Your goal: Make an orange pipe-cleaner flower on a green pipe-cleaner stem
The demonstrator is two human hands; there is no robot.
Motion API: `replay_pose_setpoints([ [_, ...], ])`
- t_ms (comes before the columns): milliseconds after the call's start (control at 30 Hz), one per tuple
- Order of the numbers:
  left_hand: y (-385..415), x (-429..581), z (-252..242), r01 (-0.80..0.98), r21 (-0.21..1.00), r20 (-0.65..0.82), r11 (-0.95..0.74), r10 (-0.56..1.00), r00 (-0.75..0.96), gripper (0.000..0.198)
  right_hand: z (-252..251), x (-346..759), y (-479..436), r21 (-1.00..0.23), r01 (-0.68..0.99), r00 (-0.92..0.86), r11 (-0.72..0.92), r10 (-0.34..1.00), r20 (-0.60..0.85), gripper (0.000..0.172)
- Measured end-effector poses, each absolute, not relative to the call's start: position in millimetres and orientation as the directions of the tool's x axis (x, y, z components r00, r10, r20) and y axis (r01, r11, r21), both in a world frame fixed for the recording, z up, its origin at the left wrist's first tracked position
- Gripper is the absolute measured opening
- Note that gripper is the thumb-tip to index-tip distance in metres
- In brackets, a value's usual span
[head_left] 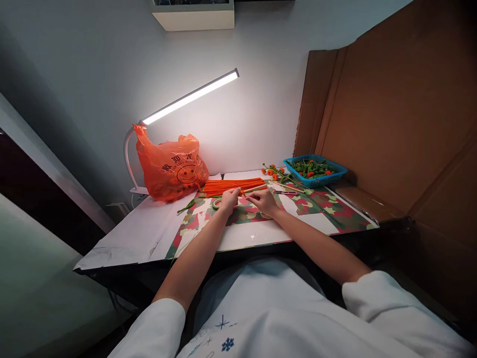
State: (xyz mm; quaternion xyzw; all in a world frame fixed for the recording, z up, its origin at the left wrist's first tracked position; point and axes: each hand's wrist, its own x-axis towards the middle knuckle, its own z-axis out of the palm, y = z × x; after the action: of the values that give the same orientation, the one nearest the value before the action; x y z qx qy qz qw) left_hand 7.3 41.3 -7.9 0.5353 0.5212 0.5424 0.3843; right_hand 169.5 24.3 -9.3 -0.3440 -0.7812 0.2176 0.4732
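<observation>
My left hand (230, 200) and my right hand (263, 202) meet over the middle of the table, fingers pinched. Between their fingertips is a small orange piece of pipe cleaner (242, 193); both hands appear to grip it. Just behind lies a bundle of orange pipe cleaners (234, 186). A roll of green tape (216, 204) sits beside my left hand, partly covered by it. To the right of my right hand are scissors (286, 193) with pinkish handles. Finished orange flowers (275, 173) with green stems rest farther back.
A blue basket (337, 178) of green stems and orange flowers stands at the back right, near a cardboard wall (391, 109). An orange plastic bag (167, 169) and a lit lamp (192, 97) stand at the back left. Green pieces (186, 206) lie left.
</observation>
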Motion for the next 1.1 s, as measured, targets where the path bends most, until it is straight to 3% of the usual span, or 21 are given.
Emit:
replay_pose_setpoints([
  [233, 37.6, 10.8, -2.2, -0.046, 0.987, 0.158, -0.156, 0.986, 0.060, 0.039, -9.6, 178.0, 42.3, -0.871, 0.158, -0.338, 0.466, 0.854, 0.396, 0.045],
  [367, 36.9, 9.3, -3.3, 0.145, 0.957, 0.235, -0.251, 0.965, 0.118, 0.034, -4.8, 187.3, 46.8, -0.889, 0.160, -0.326, 0.430, 0.873, 0.363, 0.043],
  [500, 33.4, 6.8, -1.1, 0.418, 0.836, 0.303, -0.356, 0.934, 0.189, 0.031, 1.1, 191.1, 43.7, -0.867, 0.259, -0.360, 0.425, 0.876, 0.322, 0.043],
  [600, 30.8, 7.0, 0.5, 0.516, 0.765, 0.327, -0.386, 0.922, 0.206, 0.033, 2.2, 190.4, 40.2, -0.840, 0.316, -0.359, 0.442, 0.875, 0.325, 0.044],
  [933, 27.0, 17.7, -2.7, 0.611, 0.697, 0.540, -0.375, 0.835, -0.104, 0.036, -0.2, 181.2, 26.0, -0.743, 0.373, -0.250, 0.556, 0.831, 0.496, 0.039],
  [1100, 23.5, 21.5, -1.7, 0.625, 0.684, 0.632, -0.375, 0.732, -0.253, 0.038, -3.6, 174.8, 24.6, -0.767, 0.297, -0.221, 0.569, 0.822, 0.525, 0.036],
])
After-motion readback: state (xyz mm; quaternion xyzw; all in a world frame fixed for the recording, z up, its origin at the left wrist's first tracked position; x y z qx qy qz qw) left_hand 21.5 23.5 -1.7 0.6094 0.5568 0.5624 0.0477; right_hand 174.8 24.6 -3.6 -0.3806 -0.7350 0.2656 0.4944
